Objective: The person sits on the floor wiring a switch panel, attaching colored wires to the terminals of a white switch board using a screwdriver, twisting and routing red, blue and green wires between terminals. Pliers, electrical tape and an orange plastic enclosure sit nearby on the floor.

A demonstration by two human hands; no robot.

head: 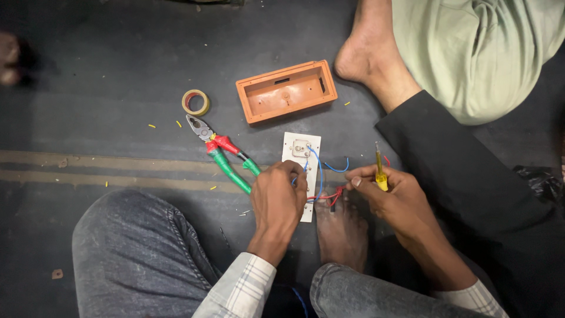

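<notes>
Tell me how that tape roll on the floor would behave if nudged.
The tape roll lies flat on its side, so it would probably slide, not roll. It looks thin and hollow, likely light. Tipped onto its edge, it could roll away.

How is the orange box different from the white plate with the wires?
The orange box is a hollow tray lying empty and untouched; the white plate is flat, with blue and red wires fixed on it. The box lies slantwise, farther from the person; the plate lies lengthwise, with the left hand on it and the right hand, holding a yellow screwdriver, beside it. Both are rectangular and rest on the dark floor.
</notes>
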